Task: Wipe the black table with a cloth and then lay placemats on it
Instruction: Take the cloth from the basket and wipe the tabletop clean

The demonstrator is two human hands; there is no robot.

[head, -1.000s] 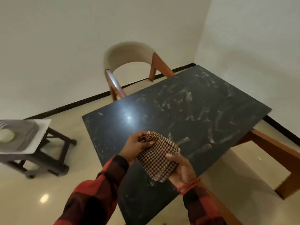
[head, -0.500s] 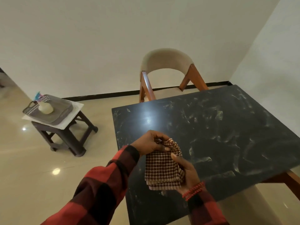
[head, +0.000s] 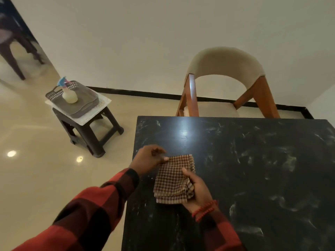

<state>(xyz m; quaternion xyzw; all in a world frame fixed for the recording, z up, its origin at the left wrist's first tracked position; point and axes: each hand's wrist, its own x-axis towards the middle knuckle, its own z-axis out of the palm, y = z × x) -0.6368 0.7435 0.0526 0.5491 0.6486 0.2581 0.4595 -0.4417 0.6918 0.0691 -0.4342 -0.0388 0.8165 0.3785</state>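
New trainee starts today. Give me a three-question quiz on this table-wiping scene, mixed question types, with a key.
1. True or false: the checked cloth lies spread flat on the black table.
2. Which hand pinches the cloth's top corner? A) left hand B) right hand
3. Fill in: the spray bottle stands in a tray on a dark ____.

Key:
1. False; it is folded and held in both hands above the smeared table.
2. A; the right hand cradles the lower edge.
3. stool, left of the table.
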